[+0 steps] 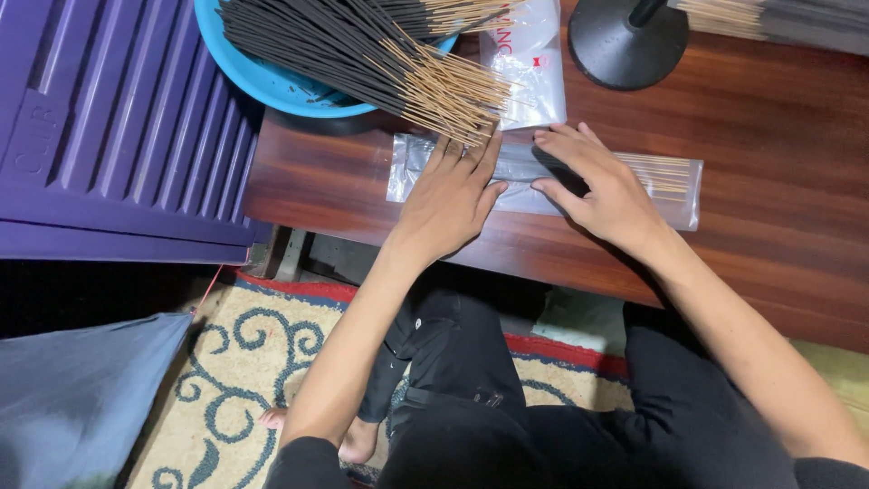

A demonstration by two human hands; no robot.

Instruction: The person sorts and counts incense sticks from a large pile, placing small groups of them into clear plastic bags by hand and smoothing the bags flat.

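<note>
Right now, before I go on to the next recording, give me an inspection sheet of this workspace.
Surface: dark wooden table, low, over a patterned rug.
Job's things: clear plastic sleeve lying flat, filled with dark incense sticks.
Clutter: blue bowl heaped with loose incense sticks; second clear bag; round black stand base.
Hands: left hand flat on the sleeve; right hand pressing it, fingers bent.
Cables: nothing seen.
Surroundings: purple ribbed panel; grey cloth.
</note>
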